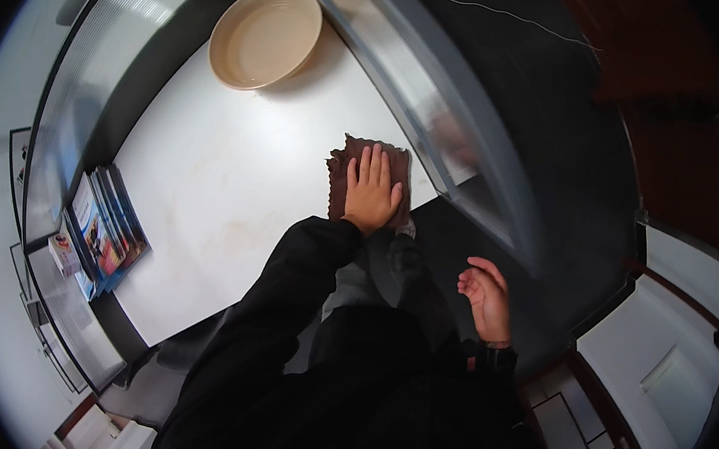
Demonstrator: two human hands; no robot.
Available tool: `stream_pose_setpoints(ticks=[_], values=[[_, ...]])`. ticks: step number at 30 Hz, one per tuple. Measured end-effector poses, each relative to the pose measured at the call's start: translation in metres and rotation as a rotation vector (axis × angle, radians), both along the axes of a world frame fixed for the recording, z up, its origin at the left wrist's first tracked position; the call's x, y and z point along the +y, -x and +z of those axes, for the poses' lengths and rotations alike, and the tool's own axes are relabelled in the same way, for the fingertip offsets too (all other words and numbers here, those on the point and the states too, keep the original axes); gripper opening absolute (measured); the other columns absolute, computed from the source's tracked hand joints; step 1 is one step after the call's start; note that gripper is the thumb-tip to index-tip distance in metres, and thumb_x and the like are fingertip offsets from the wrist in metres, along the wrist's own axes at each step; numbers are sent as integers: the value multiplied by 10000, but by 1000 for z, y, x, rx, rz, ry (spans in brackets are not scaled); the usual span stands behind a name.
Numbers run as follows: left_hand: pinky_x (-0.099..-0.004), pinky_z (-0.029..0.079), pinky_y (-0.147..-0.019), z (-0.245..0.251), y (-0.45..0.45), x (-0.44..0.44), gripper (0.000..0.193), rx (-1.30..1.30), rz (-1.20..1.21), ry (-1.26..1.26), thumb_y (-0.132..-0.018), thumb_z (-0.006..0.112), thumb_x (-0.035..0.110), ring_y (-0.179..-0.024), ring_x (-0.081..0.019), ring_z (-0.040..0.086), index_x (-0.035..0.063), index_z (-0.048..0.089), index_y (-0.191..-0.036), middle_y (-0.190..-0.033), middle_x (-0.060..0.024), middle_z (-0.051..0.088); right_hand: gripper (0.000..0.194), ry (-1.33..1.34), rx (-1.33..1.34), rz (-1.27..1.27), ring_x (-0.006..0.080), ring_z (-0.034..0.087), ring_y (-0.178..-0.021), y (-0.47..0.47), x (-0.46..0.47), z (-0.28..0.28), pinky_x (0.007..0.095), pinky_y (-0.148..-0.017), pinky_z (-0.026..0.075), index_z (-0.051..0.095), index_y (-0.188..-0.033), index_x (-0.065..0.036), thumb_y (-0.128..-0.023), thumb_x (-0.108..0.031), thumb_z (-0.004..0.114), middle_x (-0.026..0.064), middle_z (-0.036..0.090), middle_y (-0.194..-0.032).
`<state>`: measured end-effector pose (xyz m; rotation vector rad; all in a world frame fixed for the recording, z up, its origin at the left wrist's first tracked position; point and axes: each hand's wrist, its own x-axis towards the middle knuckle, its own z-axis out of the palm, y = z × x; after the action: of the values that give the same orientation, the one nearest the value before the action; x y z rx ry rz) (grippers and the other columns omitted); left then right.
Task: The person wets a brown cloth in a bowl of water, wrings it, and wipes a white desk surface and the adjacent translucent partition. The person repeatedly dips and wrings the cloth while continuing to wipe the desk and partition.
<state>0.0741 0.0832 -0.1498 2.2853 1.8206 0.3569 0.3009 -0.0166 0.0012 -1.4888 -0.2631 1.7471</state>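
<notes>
My left hand (pixel 372 190) lies flat, palm down, on a brown cloth (pixel 339 183) with a ragged, wavy edge. Its fingers point away from me and the thumb stands off to the right. The cloth rests on a white desk top (pixel 209 171), close to its right-hand edge. Off the desk to the right, my right hand (pixel 485 298) hangs in the air with loosely curled fingers and nothing in it. A dark band circles that wrist. At the far end of the desk stands a beige plastic basin (pixel 264 37) that appears to hold clear water.
Upright booklets (pixel 109 226) and a small box (pixel 63 253) stand along the left edge. Ribbed translucent partitions (pixel 120 13) border the desk at left, and another partition panel (pixel 413 74) runs along its right side. Faint brownish marks show on the desk. A thin white cable (pixel 509 13) crosses the dark floor.
</notes>
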Motion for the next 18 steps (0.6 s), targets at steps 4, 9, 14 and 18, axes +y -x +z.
stream_pose_setpoints(ticks=[4,9,14,18], values=[[-539,174,-1046,1,-20,-9,607,82,95,69,-871,428,360,-1331,-360,230,-69,378,-1298,-1416,-210,292,220,88,8,-16,151,579,-738,-2,-18,12,277,-696,471,544,-1074,16,-888,-87,488,92,613,-832],[-545,188,-1037,-17,-28,-1,606,82,186,45,-863,435,365,-1322,-363,246,-76,401,-1277,-1410,-209,310,217,107,-3,-39,146,577,-741,1,-22,2,276,-697,472,545,-1072,15,-892,-93,488,88,612,-829],[-500,177,-1057,-22,-18,-6,636,-36,155,49,-839,480,378,-1325,-327,257,-42,382,-1308,-1414,-186,313,218,86,-2,25,142,573,-748,-1,-19,1,272,-696,469,544,-1079,12,-896,-90,485,87,609,-825],[-490,188,-1056,-11,0,-33,646,-82,124,45,-826,499,385,-1313,-312,279,-20,379,-1315,-1405,-169,332,216,74,11,126,144,571,-747,-4,-12,6,272,-700,465,540,-1083,12,-900,-82,475,86,607,-821]])
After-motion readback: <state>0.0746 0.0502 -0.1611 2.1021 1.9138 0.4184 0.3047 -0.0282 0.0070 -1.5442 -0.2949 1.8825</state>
